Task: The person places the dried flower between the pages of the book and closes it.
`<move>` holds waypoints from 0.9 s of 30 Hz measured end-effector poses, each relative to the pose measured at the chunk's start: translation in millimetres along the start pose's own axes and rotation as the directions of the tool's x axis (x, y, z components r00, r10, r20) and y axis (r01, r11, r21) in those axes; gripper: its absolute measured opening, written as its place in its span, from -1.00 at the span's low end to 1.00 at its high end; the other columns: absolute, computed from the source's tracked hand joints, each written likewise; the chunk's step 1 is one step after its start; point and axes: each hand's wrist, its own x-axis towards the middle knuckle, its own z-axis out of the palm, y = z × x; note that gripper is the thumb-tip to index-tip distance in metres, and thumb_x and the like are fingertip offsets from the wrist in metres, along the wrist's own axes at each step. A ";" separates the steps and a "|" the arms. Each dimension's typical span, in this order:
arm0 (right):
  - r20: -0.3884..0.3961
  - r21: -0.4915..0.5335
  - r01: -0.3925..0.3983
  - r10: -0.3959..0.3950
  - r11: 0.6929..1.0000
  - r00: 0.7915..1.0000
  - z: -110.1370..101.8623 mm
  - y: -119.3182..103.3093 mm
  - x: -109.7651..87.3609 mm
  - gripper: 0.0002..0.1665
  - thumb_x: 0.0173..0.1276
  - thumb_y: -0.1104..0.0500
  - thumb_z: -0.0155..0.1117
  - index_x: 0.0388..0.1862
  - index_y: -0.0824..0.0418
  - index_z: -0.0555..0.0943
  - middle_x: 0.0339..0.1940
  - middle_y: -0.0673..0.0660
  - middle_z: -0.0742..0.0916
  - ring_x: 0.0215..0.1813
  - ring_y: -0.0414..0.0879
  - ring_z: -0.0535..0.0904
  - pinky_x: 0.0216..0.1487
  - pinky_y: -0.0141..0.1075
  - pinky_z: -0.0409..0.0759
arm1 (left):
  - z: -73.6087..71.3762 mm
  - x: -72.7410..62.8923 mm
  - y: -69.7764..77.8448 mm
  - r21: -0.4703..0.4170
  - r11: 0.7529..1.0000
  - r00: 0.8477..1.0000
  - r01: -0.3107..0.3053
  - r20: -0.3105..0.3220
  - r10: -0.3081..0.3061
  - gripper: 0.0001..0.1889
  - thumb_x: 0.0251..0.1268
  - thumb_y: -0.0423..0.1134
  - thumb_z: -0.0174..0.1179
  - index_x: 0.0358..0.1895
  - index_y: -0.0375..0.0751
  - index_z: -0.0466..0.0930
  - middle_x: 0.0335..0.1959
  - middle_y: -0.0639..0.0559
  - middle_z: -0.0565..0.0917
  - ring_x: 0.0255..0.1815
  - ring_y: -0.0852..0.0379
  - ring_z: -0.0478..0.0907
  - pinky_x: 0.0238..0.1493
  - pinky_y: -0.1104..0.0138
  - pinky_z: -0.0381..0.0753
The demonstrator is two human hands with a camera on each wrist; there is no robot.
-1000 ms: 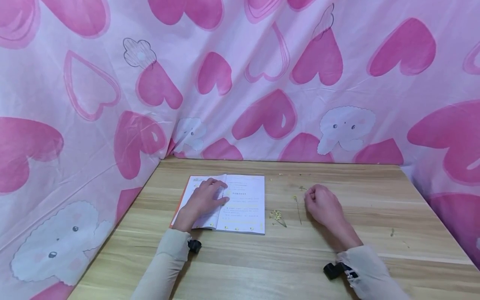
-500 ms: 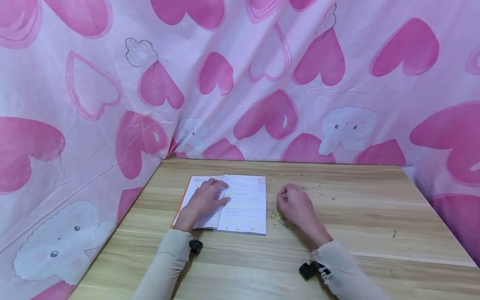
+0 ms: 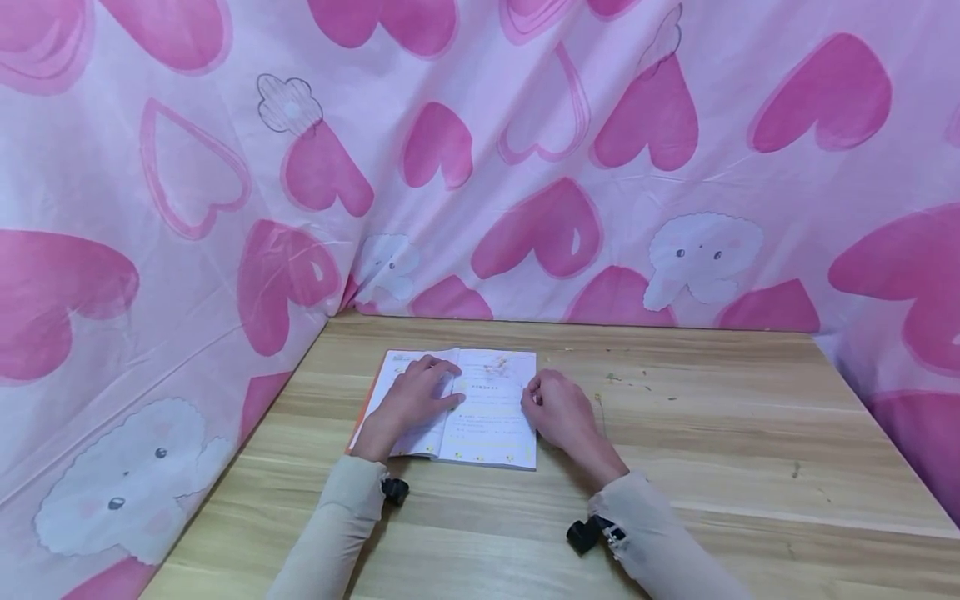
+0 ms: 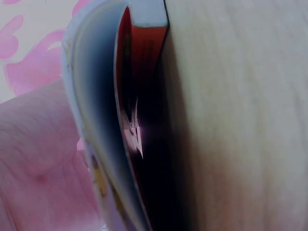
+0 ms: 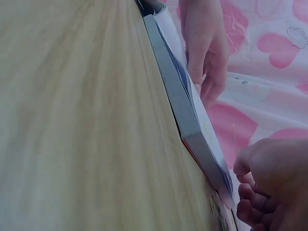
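An open book [image 3: 487,421] with printed pages and an orange cover edge lies on the wooden table. My left hand [image 3: 416,404] rests on its left page, fingers loosely bent and reaching the gutter. In the left wrist view a page [image 4: 74,96] bulges up beside the palm [image 4: 38,178]. My right hand [image 3: 558,408], fingers curled, is at the book's right edge. From its fingertips a small, pale orange-brown dried flower [image 3: 495,364] extends over the top of the right page. The stem is too thin to make out. In the right wrist view the curled fingers [image 5: 252,202] stand beside the book's corner [image 5: 226,190].
To the right of the right hand lies a thin-stemmed dried flower [image 3: 602,414], with a small sprig [image 3: 612,377] beyond it. Several plant bits are scattered behind and to the right. A pink heart-patterned cloth [image 3: 540,225] hangs along the table's back and left sides.
My right hand has moved left across the table to the book's edge, bringing the dried flower over the right page. It now covers the yellow flower cluster. My left hand has stayed on the book.
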 end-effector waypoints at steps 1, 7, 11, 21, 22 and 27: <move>0.004 0.000 0.006 -0.006 1.000 1.000 0.6 -1.0 0.0 -0.89 0.49 0.10 0.35 -0.19 0.12 0.69 -0.27 0.03 0.69 -0.27 -0.10 0.57 -0.23 -0.26 0.52 | 0.1 0.6 0.6 0.000 1.000 1.000 -0.003 0.001 0.003 -0.54 0.44 0.04 0.45 0.30 0.00 0.66 0.36 -0.14 0.62 0.39 -0.23 0.55 0.36 -0.17 0.56; 0.027 0.003 0.033 -0.033 0.999 0.999 2.4 -3.9 0.0 -0.94 0.42 0.15 0.38 -0.28 0.09 0.70 -0.33 0.00 0.69 -0.31 -0.12 0.56 -0.26 -0.24 0.51 | -0.7 1.7 3.3 -0.004 1.000 1.000 -0.018 -0.003 0.018 -0.54 0.44 0.04 0.45 0.30 -0.01 0.66 0.34 -0.13 0.62 0.36 -0.23 0.56 0.32 -0.18 0.57; 0.036 0.008 0.019 -0.019 1.000 0.999 3.9 -5.1 1.3 -0.94 0.40 0.15 0.39 -0.31 0.06 0.71 -0.35 -0.02 0.70 -0.31 -0.12 0.56 -0.24 -0.24 0.52 | -2.4 0.0 3.8 -0.009 1.000 1.000 -0.004 0.007 0.004 -0.44 0.37 0.12 0.49 0.34 0.01 0.65 0.35 -0.10 0.61 0.36 -0.21 0.54 0.38 -0.16 0.55; 0.088 0.029 -0.001 -0.002 1.000 0.996 5.0 -5.8 3.3 -0.91 0.44 0.08 0.43 -0.26 0.05 0.77 -0.42 -0.04 0.68 -0.35 -0.14 0.55 -0.27 -0.26 0.49 | -2.7 -1.6 4.4 0.026 1.000 1.000 0.001 0.025 -0.002 -0.26 0.22 0.27 0.54 0.40 0.02 0.62 0.37 -0.11 0.61 0.38 -0.21 0.53 0.43 -0.14 0.54; 0.094 0.032 0.001 -0.005 0.999 0.996 4.5 -6.1 2.9 -0.91 0.44 0.08 0.44 -0.26 0.05 0.77 -0.42 -0.05 0.68 -0.35 -0.14 0.55 -0.27 -0.26 0.49 | -2.5 -1.9 4.3 0.029 1.000 1.000 -0.002 0.021 0.001 -0.26 0.22 0.27 0.54 0.39 0.02 0.62 0.37 -0.11 0.61 0.37 -0.21 0.53 0.42 -0.14 0.55; 0.102 0.063 0.020 -0.027 0.998 0.994 0.3 -6.9 0.9 -0.88 0.46 0.04 0.45 -0.25 0.04 0.78 -0.41 -0.05 0.69 -0.35 -0.15 0.55 -0.28 -0.27 0.48 | -3.1 -3.3 4.4 0.030 0.999 1.000 -0.009 0.012 0.009 -0.27 0.22 0.26 0.55 0.38 -0.01 0.63 0.35 -0.14 0.62 0.35 -0.24 0.54 0.39 -0.15 0.56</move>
